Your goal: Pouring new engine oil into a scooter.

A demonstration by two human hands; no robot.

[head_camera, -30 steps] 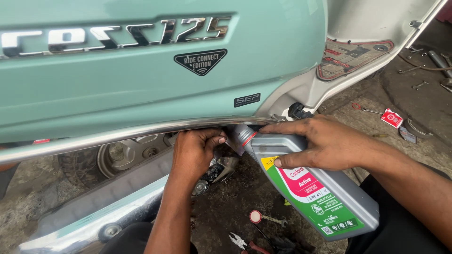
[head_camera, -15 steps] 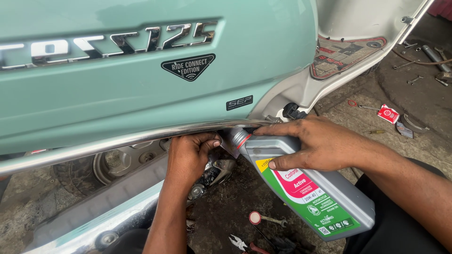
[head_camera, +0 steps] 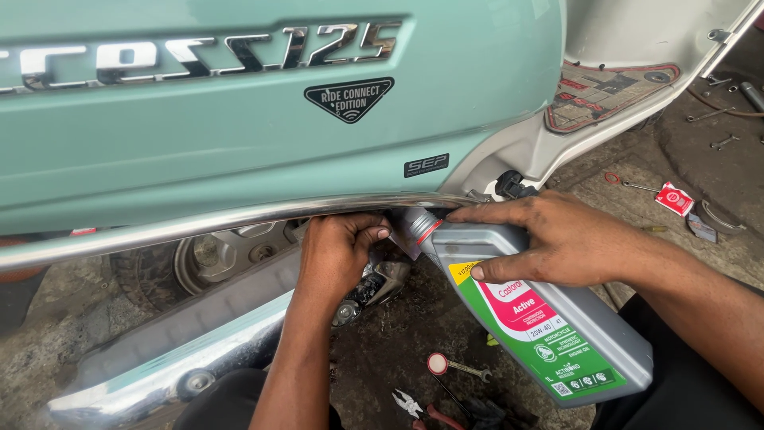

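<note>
Under the chrome rail [head_camera: 239, 219] of the one mint-green scooter [head_camera: 239, 135], a single grey oil bottle [head_camera: 549, 318] lies tilted, neck up against the engine just below that rail. The right hand [head_camera: 573, 243] clasps the bottle's shoulder; the left hand [head_camera: 338, 251] is curled at the neck, though what its grip closes on is hidden. If the spout sits off the filler, oil could spill — judging by the steep tilt. Below the rail lie one pair of pliers [head_camera: 418, 406] and one red-tipped tool [head_camera: 450, 365].

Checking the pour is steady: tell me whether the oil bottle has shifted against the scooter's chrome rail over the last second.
No. The grey oil bottle keeps its neck tucked under the chrome rail, tilted the same; only the camera moved.
</note>
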